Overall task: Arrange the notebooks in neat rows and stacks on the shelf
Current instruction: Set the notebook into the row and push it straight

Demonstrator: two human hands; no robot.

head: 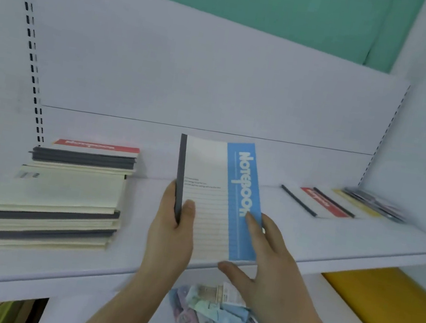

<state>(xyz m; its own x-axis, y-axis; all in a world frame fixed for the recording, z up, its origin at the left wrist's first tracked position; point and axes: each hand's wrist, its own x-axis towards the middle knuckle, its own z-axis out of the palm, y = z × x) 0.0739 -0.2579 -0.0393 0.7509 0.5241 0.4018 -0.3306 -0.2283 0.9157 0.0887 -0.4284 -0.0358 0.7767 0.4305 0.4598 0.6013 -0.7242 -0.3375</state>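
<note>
Both hands are holding one blue notebook (216,201) upright over the shelf (305,243). Left hand (172,227) is gripping its dark spine, thumb across the cover; right hand (271,262) is pinching the lower blue edge, fingers spread beneath. Far to the left hand's side, two stacks (61,193) are sitting, the front one uneven. Beyond the right hand, loose notebooks (338,206) are lying fanned out. Judging by this, placing is under way: next, laying the notebook flat and squaring it onto a stack.
</note>
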